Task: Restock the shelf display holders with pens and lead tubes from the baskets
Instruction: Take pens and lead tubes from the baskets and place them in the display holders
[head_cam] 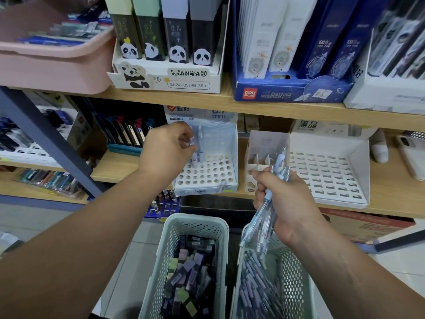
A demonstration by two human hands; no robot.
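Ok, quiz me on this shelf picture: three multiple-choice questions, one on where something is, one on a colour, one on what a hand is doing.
1. Where does the basket of pens stand, seen against the basket of lead tubes?
A. to its left
B. to its right
C. on the top shelf

2. What colour is the tub at the left of the upper shelf?
A. green
B. black
C. pink

3. What is the right hand doing?
A. gripping a bunch of pens
B. hanging open
C. pressing on a shelf

Answers: 1 B, it is the right-hand one of the pair below the shelves. 2 C, its walls are pale pink. 3 A, the fingers curl round several pens.
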